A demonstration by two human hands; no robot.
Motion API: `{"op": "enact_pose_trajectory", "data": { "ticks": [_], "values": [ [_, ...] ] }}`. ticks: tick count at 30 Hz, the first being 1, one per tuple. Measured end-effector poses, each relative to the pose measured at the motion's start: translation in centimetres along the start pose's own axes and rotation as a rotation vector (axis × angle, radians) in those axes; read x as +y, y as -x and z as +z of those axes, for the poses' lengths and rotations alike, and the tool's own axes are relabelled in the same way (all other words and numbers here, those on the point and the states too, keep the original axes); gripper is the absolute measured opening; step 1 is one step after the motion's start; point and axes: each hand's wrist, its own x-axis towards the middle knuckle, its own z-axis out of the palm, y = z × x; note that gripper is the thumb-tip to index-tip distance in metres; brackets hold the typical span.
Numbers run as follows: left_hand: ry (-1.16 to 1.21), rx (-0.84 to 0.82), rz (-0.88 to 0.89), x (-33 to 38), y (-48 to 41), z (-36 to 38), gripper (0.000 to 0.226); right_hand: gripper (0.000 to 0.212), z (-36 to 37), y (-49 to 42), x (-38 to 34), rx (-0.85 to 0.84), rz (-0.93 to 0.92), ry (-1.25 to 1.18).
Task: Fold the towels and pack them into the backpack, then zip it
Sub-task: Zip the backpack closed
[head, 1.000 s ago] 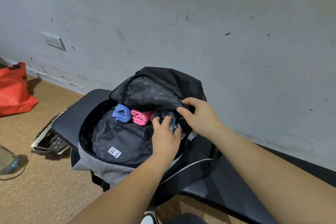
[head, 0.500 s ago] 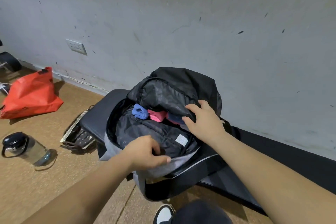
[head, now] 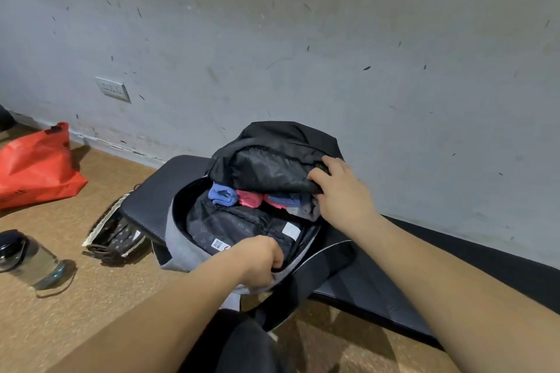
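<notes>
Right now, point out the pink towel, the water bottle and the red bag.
pink towel (head: 249, 199): head view, its rolled end.
water bottle (head: 35, 264): head view, clear body.
red bag (head: 36, 166): head view, its side.

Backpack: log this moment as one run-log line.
phase: pre-zip | backpack: open, unzipped | towels: blue and pink, folded inside | left hand: grips backpack front | right hand: grips top flap

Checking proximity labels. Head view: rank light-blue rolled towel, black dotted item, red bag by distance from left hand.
1. light-blue rolled towel, inside the backpack, just beyond the left hand.
2. black dotted item, on the floor left of the mat.
3. red bag, far left.
</notes>
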Motion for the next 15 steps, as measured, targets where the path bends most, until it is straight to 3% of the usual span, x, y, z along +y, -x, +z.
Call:
{"op": "enact_pose_trajectory", "data": {
  "ticks": [4, 7, 10, 12, 15],
  "values": [
    [0.231, 0.049, 0.001, -1.6, 1.5, 0.2, 0.017, 0.022, 1.1, 1.4, -1.4, -0.107, -0.035, -0.194],
    [0.463, 0.238, -0.013, -4.5, 3.3, -1.8, 0.012, 0.046, 1.3, 1.1, -3.1, -0.019, -0.043, -0.301],
    [0.681, 0.569, -0.197, -8.7, 4.8, -3.6, 0.020, 0.065, 0.5, 0.0, -5.3, 0.028, 0.005, -0.356],
    [0.790, 0.782, -0.285, -11.1, 5.8, -4.5, 0.029, 0.064, -0.3, -1.5, -7.0, -0.135, 0.041, -0.541],
    [0.874, 0.988, -0.369, -14.5, 6.0, -5.8, 0.040, 0.062, -0.8, -3.6, -9.7, -0.692, 0.131, -0.741]
  ]
}}
